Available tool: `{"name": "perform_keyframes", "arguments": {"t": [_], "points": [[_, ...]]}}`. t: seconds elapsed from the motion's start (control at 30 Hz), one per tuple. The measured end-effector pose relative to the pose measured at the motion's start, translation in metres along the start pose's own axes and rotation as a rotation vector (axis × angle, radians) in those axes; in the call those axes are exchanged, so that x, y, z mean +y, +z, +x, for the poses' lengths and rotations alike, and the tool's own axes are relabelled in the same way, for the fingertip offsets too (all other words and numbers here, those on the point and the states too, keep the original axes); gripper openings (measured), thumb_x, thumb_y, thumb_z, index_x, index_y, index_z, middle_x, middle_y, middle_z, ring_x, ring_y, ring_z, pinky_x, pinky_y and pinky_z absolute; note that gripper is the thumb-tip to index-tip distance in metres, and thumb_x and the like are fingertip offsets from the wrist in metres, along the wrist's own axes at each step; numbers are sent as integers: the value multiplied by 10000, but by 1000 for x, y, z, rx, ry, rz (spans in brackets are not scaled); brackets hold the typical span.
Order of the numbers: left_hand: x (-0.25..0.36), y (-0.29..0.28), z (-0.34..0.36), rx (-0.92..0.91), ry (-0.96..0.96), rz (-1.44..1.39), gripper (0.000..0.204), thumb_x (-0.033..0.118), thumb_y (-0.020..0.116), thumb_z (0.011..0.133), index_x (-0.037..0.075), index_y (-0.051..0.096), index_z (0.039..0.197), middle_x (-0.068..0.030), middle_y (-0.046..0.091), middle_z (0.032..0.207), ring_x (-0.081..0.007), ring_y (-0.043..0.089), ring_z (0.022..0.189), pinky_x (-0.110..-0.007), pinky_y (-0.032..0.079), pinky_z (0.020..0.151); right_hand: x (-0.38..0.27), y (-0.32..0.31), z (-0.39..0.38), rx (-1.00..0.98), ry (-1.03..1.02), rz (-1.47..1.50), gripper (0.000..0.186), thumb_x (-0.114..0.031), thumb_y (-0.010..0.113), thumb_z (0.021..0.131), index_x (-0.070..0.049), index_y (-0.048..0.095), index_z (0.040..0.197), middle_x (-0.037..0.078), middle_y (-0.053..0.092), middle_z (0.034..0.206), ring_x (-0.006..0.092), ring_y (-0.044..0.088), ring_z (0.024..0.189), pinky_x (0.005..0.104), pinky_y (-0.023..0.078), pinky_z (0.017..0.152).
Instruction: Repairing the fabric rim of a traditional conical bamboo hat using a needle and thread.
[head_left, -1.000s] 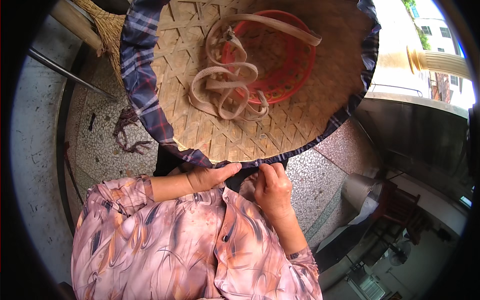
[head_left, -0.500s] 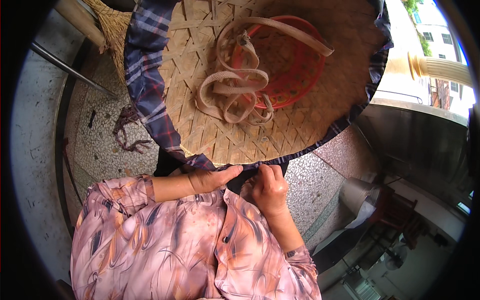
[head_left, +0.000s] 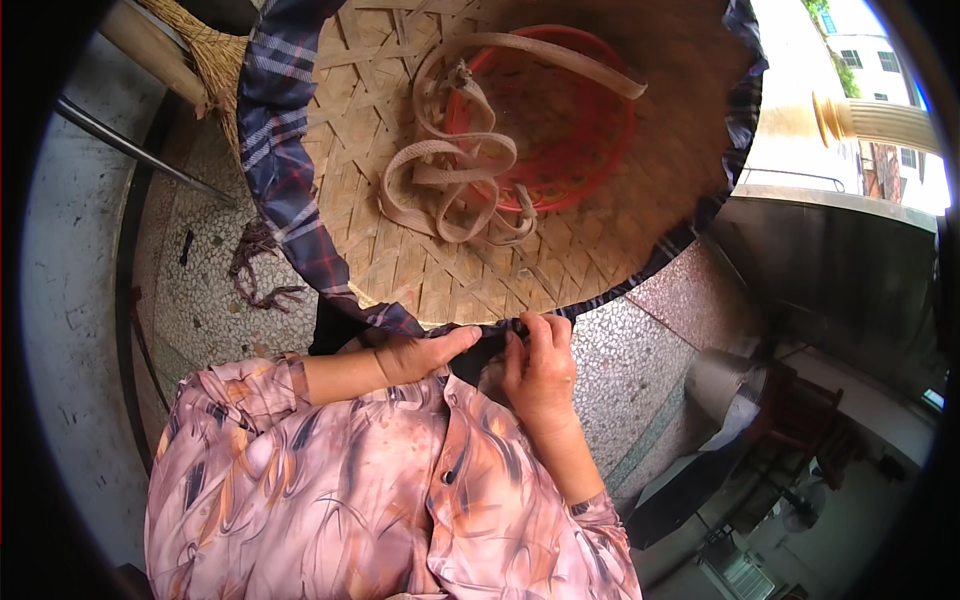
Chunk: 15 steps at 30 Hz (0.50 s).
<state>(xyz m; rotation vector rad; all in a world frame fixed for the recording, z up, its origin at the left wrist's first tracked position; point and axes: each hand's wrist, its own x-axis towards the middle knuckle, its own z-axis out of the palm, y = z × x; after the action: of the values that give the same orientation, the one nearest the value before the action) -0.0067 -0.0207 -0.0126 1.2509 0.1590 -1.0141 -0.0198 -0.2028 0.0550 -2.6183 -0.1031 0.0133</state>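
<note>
A large round piece of woven bamboo [head_left: 350, 170], shaped like a broad hat, rests in front of me. Dark plaid cloth trim [head_left: 335, 255] wraps its edge. A red plastic ring-shaped basket [head_left: 560, 192] sits in its middle, with a loose beige woven strap [head_left: 432, 150] curled over it. At the near rim, my left hand [head_left: 428, 355] is closed on the trim, thumb on top and fingers hidden below. Just to its right, my right hand [head_left: 541, 368] pinches the same trim between thumb and bent fingers. Whether it holds a small tool cannot be seen.
A straw broom [head_left: 205, 45] and a metal rod [head_left: 145, 145] are at upper left. Dark tangled cord [head_left: 258, 265] lies on the speckled floor [head_left: 625, 350]. To the right stand a metal bucket [head_left: 718, 382] and a wooden chair [head_left: 805, 405].
The bamboo piece has shifted slightly left in view. My right hand's fingers have risen and straightened a little at the rim. The left hand keeps its grip.
</note>
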Motion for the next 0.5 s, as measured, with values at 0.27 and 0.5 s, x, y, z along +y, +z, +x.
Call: {"name": "perform_keyframes", "arguments": {"t": [0.27, 0.5], "points": [[4, 2, -2, 59, 18, 62, 264, 273, 615, 949, 27, 690, 888, -7, 649, 754, -108, 588, 646, -295, 488, 601, 5, -17, -7, -80, 17, -112, 100, -93, 658, 824, -49, 602, 893, 119, 595, 792, 317, 622, 687, 409, 502, 583], [-8, 2, 5, 87, 187, 94, 232, 240, 639, 930, 24, 685, 857, -18, 647, 723, -124, 593, 636, -297, 490, 603, 8, -3, -8, -53, 14, -76, 63, -71, 635, 827, -53, 606, 879, 128, 608, 763, 340, 620, 642, 417, 497, 559]]}}
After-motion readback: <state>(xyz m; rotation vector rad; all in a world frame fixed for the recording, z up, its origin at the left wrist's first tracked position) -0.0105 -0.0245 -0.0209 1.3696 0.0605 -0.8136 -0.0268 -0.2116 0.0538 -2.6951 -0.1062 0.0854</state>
